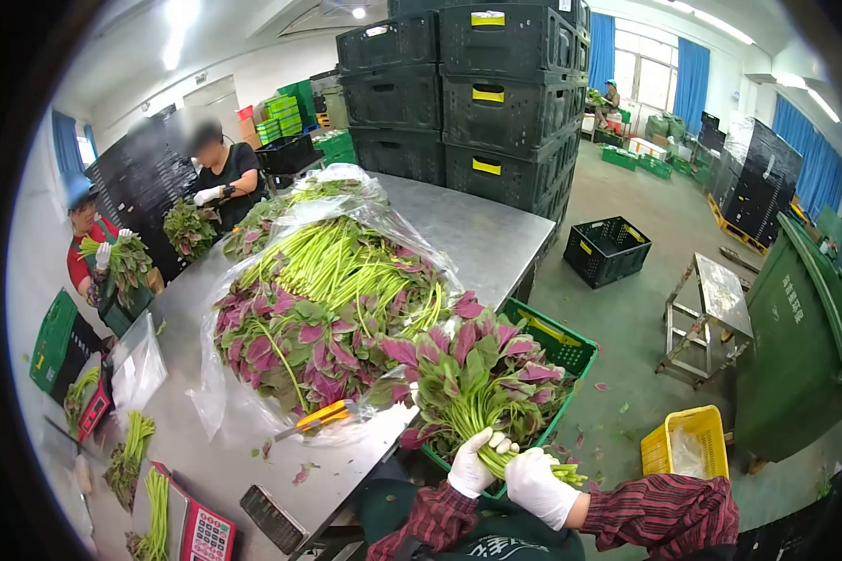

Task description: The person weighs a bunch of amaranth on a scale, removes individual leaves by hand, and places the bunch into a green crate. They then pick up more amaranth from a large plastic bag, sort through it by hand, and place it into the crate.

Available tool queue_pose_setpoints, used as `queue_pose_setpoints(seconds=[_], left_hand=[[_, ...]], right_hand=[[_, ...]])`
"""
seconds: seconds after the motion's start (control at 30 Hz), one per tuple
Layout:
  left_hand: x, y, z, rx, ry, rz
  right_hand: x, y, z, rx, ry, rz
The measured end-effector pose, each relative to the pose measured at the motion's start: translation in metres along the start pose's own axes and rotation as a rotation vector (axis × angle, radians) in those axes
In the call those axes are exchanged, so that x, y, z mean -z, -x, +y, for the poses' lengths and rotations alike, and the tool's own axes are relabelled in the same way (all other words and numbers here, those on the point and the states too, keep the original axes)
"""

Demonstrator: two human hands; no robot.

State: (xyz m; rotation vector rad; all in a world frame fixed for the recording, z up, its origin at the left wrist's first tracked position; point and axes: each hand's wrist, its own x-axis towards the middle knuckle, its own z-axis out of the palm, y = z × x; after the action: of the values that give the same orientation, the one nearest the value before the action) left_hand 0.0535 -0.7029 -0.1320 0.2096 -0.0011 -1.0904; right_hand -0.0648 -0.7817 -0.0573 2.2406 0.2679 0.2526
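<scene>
My left hand [474,464], in a white glove, is closed round the stems of a bunch of red-and-green amaranth [472,388]. Beside it, my right hand [541,486], also gloved, grips the same stems nearer their cut ends, which stick out past the fingers. The bunch is held over a green crate [580,360] whose inside is mostly hidden by leaves. To the left, a large heap of amaranth [337,271] lies in clear plastic on the metal table [482,224]. An orange-handled knife [326,417] rests in front of that heap.
A phone [272,517] and a red scale [206,531] with stems on it lie at the near left. Two people hold bunches across the table. Black crates [505,112] are stacked at the back. A yellow basket [660,455] and green bin [800,346] stand right.
</scene>
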Motion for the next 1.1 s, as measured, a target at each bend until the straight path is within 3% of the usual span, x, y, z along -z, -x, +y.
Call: queue_pose_setpoints(seconds=[0.13, 0.23, 0.3, 0.33, 0.4, 0.43, 0.47, 0.5, 0.6, 0.63, 0.7, 0.77, 0.87, 1.03, 1.1], left_hand=[[-0.006, 0.011, 0.007, -0.032, 0.015, -0.040], [-0.015, 0.024, 0.015, -0.166, -0.080, -0.033], [-0.017, 0.035, 0.024, -0.217, -0.119, -0.040], [-0.018, 0.041, 0.031, -0.249, -0.165, -0.038], [-0.015, 0.051, 0.046, -0.351, -0.306, -0.022], [-0.014, 0.056, 0.052, -0.425, -0.384, -0.023], [-0.027, 0.064, 0.056, -0.492, -0.463, -0.019], [-0.043, 0.074, 0.054, -0.524, -0.400, 0.161], [-0.020, 0.078, 0.060, -0.564, -0.430, 0.028], [-0.001, 0.073, 0.061, -0.601, -0.320, -0.084], [-0.010, 0.080, 0.058, -0.629, -0.347, -0.047], [-0.005, 0.084, 0.059, -0.628, -0.376, -0.026], [-0.006, 0.085, 0.054, -0.676, -0.360, 0.084], [0.000, 0.086, 0.053, -0.621, -0.292, 0.045], [-0.002, 0.087, 0.051, -0.712, -0.452, 0.017]], right_hand=[[0.013, -0.002, -0.004, -0.040, -0.060, 0.028], [0.018, -0.006, -0.006, -0.059, -0.170, 0.020], [0.021, -0.009, -0.003, -0.037, -0.572, 0.140], [0.028, -0.012, 0.005, -0.011, -0.559, 0.157], [0.054, -0.020, 0.030, 0.063, -1.084, 0.174], [0.065, -0.022, 0.037, 0.023, -1.143, 0.028], [0.081, -0.023, 0.046, -0.065, -1.169, 0.151], [0.083, -0.028, 0.048, -0.100, -1.210, 0.250], [0.088, -0.054, 0.050, -0.210, -1.347, 0.513], [0.085, -0.065, 0.045, -0.254, -1.465, 0.483], [0.090, -0.080, 0.040, -0.292, -1.587, 0.448], [0.096, -0.090, 0.035, -0.326, -1.819, 0.284], [0.096, -0.105, 0.024, -0.409, -1.818, 0.334], [0.086, -0.119, 0.018, -0.492, -1.892, 0.322], [0.087, -0.117, 0.020, -0.505, -1.892, 0.309]])
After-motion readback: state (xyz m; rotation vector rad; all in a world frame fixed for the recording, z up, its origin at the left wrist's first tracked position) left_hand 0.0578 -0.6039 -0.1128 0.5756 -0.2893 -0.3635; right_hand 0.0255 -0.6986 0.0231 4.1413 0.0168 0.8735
